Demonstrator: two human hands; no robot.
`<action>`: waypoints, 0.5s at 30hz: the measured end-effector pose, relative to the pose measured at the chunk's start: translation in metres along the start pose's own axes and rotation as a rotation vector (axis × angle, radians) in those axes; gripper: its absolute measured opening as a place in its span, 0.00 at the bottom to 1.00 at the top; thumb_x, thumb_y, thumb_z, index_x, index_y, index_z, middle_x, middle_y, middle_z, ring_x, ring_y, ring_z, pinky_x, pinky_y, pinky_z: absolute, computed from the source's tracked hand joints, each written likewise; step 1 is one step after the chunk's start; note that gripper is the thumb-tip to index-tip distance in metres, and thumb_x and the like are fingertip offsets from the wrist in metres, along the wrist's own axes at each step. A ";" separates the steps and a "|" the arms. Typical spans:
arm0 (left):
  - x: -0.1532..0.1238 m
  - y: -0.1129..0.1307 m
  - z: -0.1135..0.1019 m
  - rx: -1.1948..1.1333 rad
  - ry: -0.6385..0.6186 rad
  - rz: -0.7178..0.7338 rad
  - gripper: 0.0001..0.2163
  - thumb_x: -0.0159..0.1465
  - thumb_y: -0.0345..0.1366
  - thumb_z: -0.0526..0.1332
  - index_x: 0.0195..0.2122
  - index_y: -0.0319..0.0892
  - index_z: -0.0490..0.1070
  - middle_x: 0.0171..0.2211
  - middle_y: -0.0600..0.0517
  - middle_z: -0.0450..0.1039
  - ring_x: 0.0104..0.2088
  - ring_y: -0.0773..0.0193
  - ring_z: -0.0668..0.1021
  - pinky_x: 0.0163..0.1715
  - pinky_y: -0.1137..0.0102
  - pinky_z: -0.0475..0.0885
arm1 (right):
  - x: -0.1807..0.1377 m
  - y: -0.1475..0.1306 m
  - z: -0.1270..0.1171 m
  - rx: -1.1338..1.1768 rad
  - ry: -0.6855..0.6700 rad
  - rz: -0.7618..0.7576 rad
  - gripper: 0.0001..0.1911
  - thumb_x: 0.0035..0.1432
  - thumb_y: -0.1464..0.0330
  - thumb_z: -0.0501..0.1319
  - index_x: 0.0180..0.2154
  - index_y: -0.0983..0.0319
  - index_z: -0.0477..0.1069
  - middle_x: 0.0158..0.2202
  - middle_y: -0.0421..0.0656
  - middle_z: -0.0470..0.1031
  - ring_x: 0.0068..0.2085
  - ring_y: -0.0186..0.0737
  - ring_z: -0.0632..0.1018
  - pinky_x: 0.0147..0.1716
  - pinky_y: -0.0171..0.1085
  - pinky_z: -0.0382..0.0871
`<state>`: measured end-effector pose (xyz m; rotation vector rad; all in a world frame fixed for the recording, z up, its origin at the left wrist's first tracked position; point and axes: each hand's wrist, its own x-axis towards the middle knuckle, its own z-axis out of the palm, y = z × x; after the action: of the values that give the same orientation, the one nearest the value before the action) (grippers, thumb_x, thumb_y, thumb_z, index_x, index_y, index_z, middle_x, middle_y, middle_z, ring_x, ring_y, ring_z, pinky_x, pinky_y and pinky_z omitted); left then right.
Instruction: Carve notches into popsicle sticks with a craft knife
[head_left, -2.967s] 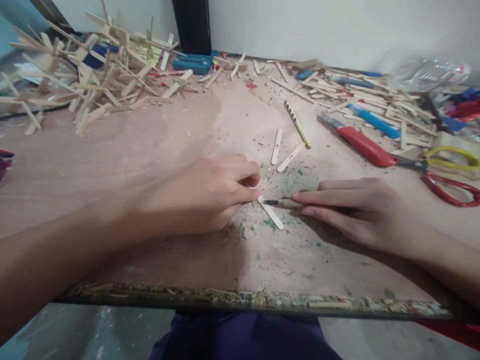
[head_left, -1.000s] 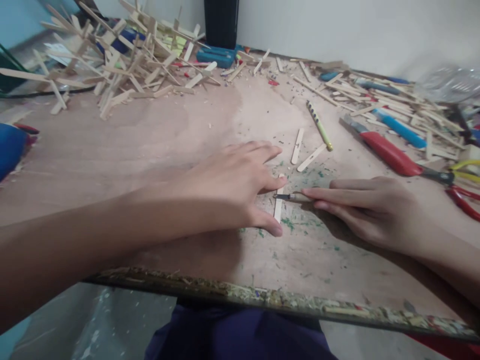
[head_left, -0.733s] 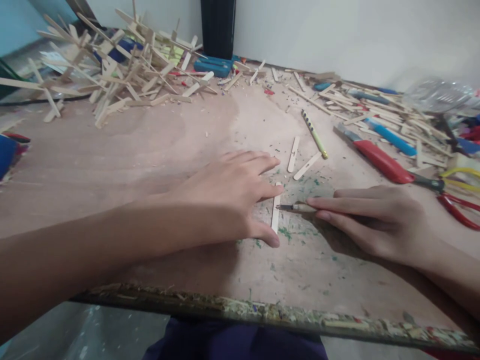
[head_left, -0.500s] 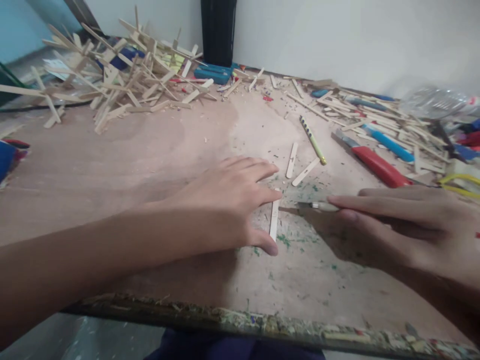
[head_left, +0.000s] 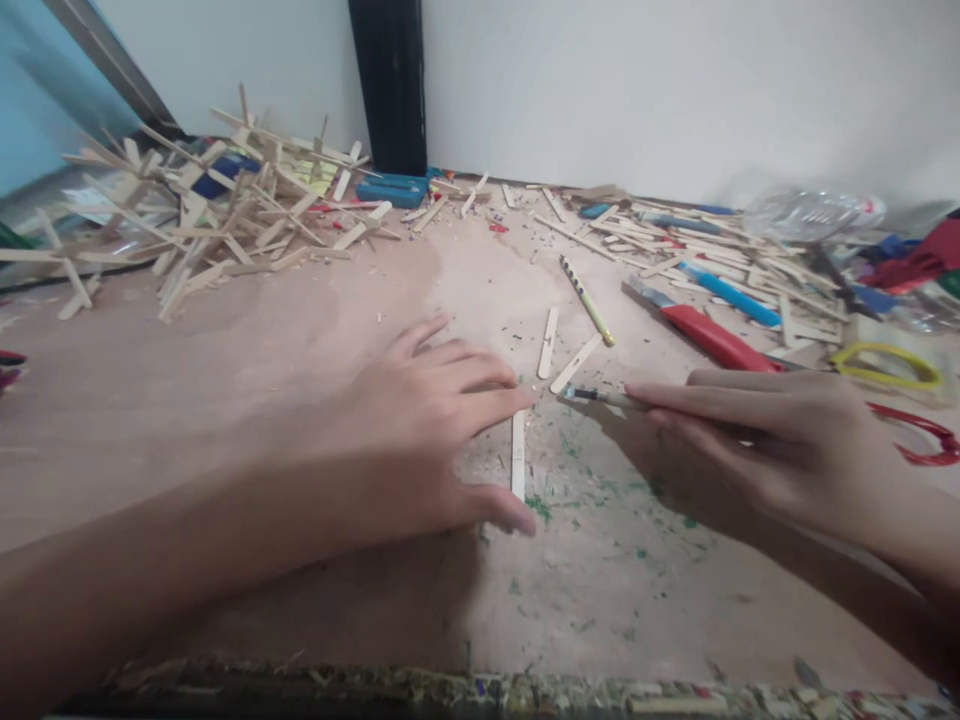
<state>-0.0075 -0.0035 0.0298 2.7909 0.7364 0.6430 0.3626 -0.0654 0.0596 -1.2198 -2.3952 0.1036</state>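
Note:
My left hand spans a small wooden craft stick lying on the table, index fingertip at its far end and thumb at its near end. Faint marks show near the stick's middle. In my right hand is a slim craft knife, pinched between thumb and fingers. Its metal tip points left, held above the table to the right of the stick. Just beyond lie two short sticks with small slots, an upright one and a slanted one.
A heap of crossed sticks fills the back left. A yellow pencil, a red cutter, a blue cutter, loose sticks, yellow-handled scissors and a clear bottle lie to the right. Green shavings dot the table.
The view has shifted, so most things sit farther left and lower. The knife has moved away from the stick, its tip now near the slanted slotted stick. My left hand still spans the stick.

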 end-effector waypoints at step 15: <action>-0.004 -0.005 0.001 -0.035 -0.036 0.182 0.21 0.73 0.18 0.61 0.58 0.45 0.86 0.64 0.47 0.92 0.66 0.52 0.88 0.70 0.54 0.79 | 0.003 -0.016 0.005 0.036 0.203 0.331 0.16 0.80 0.52 0.74 0.47 0.56 0.93 0.38 0.44 0.92 0.34 0.43 0.88 0.31 0.38 0.82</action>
<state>-0.0123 -0.0014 0.0259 2.8513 0.4632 0.6269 0.3473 -0.0719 0.0607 -1.5229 -1.9963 0.1183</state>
